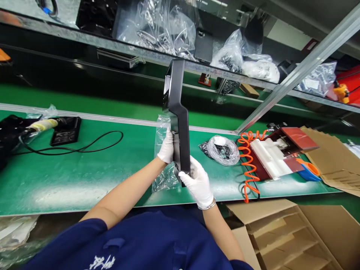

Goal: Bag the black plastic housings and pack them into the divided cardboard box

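Note:
Both my hands, in white gloves, grip a black plastic housing (pixel 183 123) that stands on edge, tall and angled, above the green bench. On its left side, my left hand (pixel 167 147) holds the lower part. My right hand (pixel 197 183) is wrapped round its bottom right end, thumb in front. The housing's inner side faces left and is mostly out of sight. Under it a clear plastic bag (pixel 163 179) lies flat on the bench (pixel 126 180).
To the left lie an electric screwdriver (pixel 42 124), a black tray (pixel 66 131) and a cable. Right of my hands are a bag of small black parts (pixel 223 150), an orange coiled hose (pixel 247 161) and a red-and-white fixture (pixel 275 157). A shelf (pixel 135 50) with bagged parts crosses above; an open carton (pixel 289 232) stands lower right.

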Motion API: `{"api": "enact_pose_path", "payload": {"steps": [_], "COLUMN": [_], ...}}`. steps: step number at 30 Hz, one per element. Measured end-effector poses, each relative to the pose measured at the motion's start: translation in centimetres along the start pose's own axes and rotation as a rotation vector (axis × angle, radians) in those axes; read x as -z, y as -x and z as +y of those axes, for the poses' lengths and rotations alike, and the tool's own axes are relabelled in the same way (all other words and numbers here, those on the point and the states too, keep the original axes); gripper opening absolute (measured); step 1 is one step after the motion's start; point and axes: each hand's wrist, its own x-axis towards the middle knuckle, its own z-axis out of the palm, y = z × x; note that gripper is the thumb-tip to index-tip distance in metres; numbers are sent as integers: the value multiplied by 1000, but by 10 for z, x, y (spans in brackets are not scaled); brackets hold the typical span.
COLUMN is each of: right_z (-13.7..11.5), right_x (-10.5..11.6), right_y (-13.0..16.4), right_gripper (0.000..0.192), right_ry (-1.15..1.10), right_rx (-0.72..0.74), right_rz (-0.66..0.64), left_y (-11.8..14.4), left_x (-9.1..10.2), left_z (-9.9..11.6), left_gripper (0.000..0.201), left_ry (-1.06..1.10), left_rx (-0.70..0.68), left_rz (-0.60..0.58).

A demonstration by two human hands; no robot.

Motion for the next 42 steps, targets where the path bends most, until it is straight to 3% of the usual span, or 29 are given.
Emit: {"api": "enact_pose_path", "payload": {"steps": [4,10,13,15,17,20,25,30,34,39,42], "right_z": [-1,-7,-25,-42,-56,-67,-68,-70,-74,-77,-76], "right_x": [8,19,16,13,10,12,16,18,18,19,20], "right_y": [-9,-16,-25,-35,-47,-60,-63,-66,-66,-67,-67], "right_gripper": [28,30,36,41,31,44,35,42,33,39,32], "right_ry": [100,224,241,221,167,40,-87,-45,-10,-48,-34], "right_rx": [41,157,311,372,353,291,262,214,227,164,180], "right_rz": [217,185,267,256,233,218,-5,150,-21,165,76], "left_y": [4,-3,-5,-3,3,9,10,14,16,19,19], "left_x": [-1,7,5,-1,-7,-10,-2,-5,-10,-13,-14], "left_z": [-10,-7,-10,-16,-22,-25,-22,-26,-25,-25,-27], "left_gripper": [80,77,80,80,78,78,77,63,70,64,67], "left_ry": [32,31,29,19,18,53,120,150,178,157,141], "left_rx": [13,-44,-70,-72,-54,-23,27,51,100,105,113], "left_rz": [-3,-31,-38,-75,-123,-125,-83,-60,-77,-97,-74]}}
